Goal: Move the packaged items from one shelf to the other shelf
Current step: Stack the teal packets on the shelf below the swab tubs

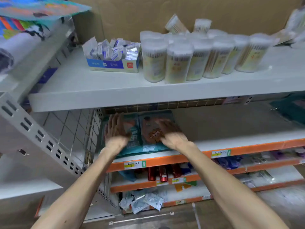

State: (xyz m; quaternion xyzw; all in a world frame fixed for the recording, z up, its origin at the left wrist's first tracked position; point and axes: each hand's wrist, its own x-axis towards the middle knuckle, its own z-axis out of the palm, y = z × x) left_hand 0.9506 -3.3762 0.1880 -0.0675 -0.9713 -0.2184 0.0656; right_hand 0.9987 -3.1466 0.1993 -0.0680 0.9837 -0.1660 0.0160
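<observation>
**Both hands on the flat packs at the left end of the middle shelf**

Two flat teal packs (140, 131) lie side by side on the middle shelf (231, 142), pushed up toward its left end beside the wire mesh side panel (77, 129), with their near edges just short of the shelf's orange front edge. The left hand (115, 129) rests on the left pack with fingers spread and flat, palm down, gripping nothing. The right hand (168, 131) lies over the right pack, the one with a brown cartoon figure; it is blurred, the fingers look loosely open, and I cannot tell whether any of them curl under an edge.

The packs look like soft plastic-wrapped goods: light, thin and floppy rather than stiff. The film is probably smooth, so a flat palm may slide across it instead of lifting it. They do not look fragile, though they would likely sag or fold if held by one corner.

The best hold seems to be along the near edge, thumb on top and fingers slipped underneath, or both packs pinched together as one stack from their left and right sides. The top shelf (99, 90) above has bare space along its front left, in front of the blue box of small packets (113, 63) and left of the cotton swab tubs (181, 61).
</observation>
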